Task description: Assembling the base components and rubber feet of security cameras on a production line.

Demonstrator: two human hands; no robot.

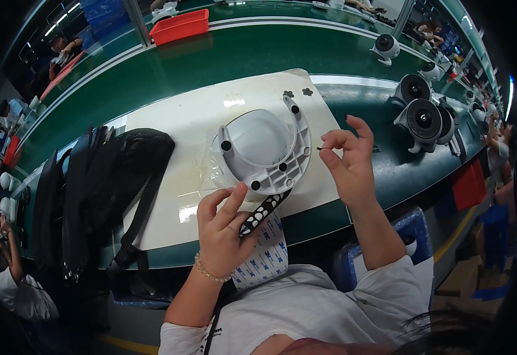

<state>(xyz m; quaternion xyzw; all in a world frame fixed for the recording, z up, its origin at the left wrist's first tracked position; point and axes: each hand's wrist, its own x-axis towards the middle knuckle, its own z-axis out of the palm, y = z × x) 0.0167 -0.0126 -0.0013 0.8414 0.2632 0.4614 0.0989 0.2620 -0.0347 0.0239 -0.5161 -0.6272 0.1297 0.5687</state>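
Head view: your left grip clasps a spotted black strip; your right grip pinches a tiny dark piece.

Repeated blue lettering covers the white sheet just right of the left hand; the shirt below that hand bears dark marks, perhaps letters.

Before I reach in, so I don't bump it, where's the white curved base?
Head view: the white curved base is near centre, on the cream mat, left of the right hand.
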